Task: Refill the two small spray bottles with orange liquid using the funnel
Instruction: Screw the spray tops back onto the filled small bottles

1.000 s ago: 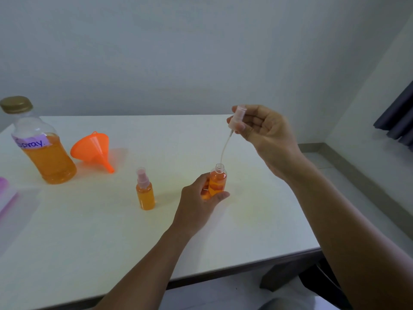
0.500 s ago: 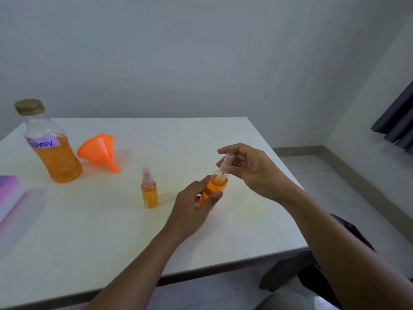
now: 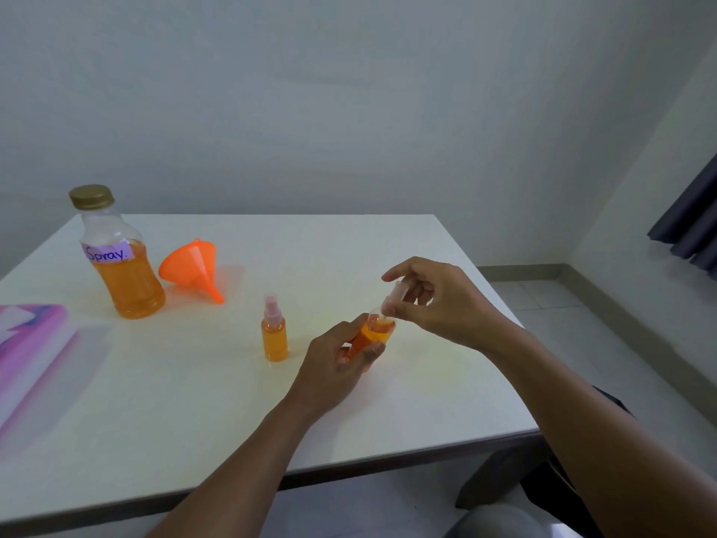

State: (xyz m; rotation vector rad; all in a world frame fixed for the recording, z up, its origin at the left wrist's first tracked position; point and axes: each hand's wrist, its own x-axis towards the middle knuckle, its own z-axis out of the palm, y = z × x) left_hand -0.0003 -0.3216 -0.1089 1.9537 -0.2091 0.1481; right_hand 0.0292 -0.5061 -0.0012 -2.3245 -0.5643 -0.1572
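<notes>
My left hand (image 3: 333, 366) grips a small spray bottle (image 3: 370, 335) full of orange liquid, tilted to the right above the table. My right hand (image 3: 438, 300) pinches the bottle's pale pink spray cap (image 3: 392, 300), which sits on the bottle's neck. A second small spray bottle (image 3: 274, 332), capped and full of orange liquid, stands upright on the table to the left. The orange funnel (image 3: 192, 267) lies on its side further back. Beside it stands the large bottle (image 3: 118, 258) labelled "Spray", gold lid on, about half full of orange liquid.
The white table (image 3: 194, 401) has its front edge near me and its right edge beside my right arm. A pink and purple flat object (image 3: 27, 343) lies at the table's left edge. Tiled floor and a dark curtain (image 3: 694, 223) are at the right.
My right hand has come down with the spray cap and its tube from above the bottle, and the cap now sits on the neck. The left hand has tilted the bottle.
</notes>
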